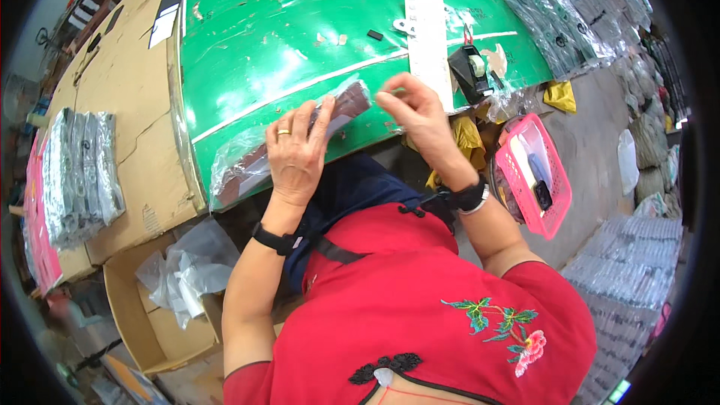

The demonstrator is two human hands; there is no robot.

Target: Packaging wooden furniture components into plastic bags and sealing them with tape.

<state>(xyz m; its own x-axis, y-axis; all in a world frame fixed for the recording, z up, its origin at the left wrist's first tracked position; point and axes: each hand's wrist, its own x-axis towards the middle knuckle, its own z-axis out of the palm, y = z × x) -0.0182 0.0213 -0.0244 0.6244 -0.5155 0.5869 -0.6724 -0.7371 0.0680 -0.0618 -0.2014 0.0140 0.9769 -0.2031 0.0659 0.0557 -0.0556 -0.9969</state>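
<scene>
A long brown strip in a clear plastic sleeve point(351, 105) lies slantwise along the near edge of the green tabletop. My left hand point(295, 151) grips it around the middle, fingers over the top; the thumb is hidden. Just beyond its upper right end is my right hand point(421, 118), with thumb and forefinger drawn together in a pinch. Whatever those fingertips hold, if anything, is too small to make out. A black tape dispenser point(466, 84) stands to the right of that hand, beside a long white paper strip point(427, 49).
Bundles of plastic-wrapped goods point(551, 22) cover the far right corner; more wrapped bundles point(81, 169) lie on cardboard at the left. A pink basket point(556, 206) sits low at the right. An open cardboard box point(124, 307) with plastic bags is at the lower left.
</scene>
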